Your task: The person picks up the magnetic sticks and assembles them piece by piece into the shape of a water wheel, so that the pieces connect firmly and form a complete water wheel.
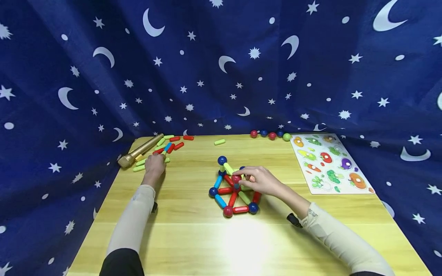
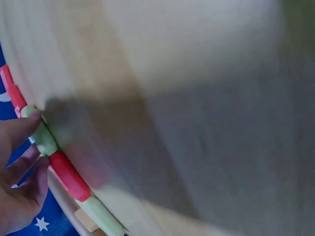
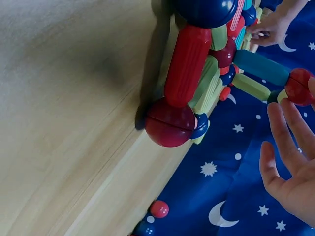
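Note:
At the left pile of magnetic rods, my left hand (image 1: 155, 166) pinches a light green rod (image 2: 43, 135) between thumb and fingers. A red rod (image 2: 70, 177) lies end to end with it in the left wrist view. My right hand (image 1: 264, 181) holds a red ball (image 3: 299, 87) with its fingertips. That ball tops a blue rod (image 3: 262, 68) rising from the middle of a wheel-shaped build of rods and balls. Red rods (image 1: 240, 209), blue rods (image 1: 220, 200) and dark blue balls (image 1: 253, 207) form its rim. Part of its far right side is hidden behind my right hand.
A gold microphone (image 1: 139, 151) lies beside the pile at the table's left edge. One green rod (image 1: 219, 142) and several loose balls (image 1: 272, 135) lie along the back. A vegetable puzzle board (image 1: 319, 182) occupies the back right. A starry blue curtain (image 1: 207, 69) hangs behind the table.

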`<state>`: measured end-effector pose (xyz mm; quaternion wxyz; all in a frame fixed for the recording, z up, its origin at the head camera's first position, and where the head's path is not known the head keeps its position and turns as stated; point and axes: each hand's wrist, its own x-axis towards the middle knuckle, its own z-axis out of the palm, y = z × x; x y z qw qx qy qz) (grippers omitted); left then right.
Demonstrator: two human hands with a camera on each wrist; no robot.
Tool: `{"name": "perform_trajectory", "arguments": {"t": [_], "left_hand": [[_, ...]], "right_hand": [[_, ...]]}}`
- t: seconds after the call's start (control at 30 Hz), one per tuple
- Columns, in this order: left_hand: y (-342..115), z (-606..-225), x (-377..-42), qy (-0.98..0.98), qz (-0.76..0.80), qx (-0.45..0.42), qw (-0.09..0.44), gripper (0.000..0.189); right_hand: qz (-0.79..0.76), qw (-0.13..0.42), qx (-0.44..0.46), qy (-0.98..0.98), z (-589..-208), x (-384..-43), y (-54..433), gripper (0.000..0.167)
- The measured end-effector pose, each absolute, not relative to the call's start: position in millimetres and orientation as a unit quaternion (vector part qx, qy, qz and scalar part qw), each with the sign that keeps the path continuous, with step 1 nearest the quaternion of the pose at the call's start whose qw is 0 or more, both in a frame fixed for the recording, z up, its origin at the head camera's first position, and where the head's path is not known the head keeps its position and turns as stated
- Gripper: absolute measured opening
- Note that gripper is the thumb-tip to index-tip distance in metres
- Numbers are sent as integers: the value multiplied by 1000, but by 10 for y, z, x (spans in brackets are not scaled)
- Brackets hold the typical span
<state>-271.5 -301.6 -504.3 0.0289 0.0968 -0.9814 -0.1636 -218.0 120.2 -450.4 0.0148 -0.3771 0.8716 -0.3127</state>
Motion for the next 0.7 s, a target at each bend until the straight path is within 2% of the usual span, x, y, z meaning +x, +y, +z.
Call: {"name": "perform_trajectory", "arguments": {"t": [0.1, 0.27, 0.6, 0.7], "left_hand": [[-3036, -5094, -2634, -993, -96, 62, 32, 23], [-3026, -5179, -2567, -992, -108, 61, 21, 22], [-2943, -5161, -2636, -988, -138, 70, -4, 20], [-2872, -5103, -2621, -986, -154, 63, 20, 21]], "right_hand": [[-312, 20, -385, 868, -4521, -2175, 1176, 28], [-312, 22, -392, 865, -4536, -2153, 1143, 28], [-300, 0, -394, 869, -4500, -2140, 1188, 27], [-294, 1, -389, 873, -4486, -2131, 1196, 28]]}}
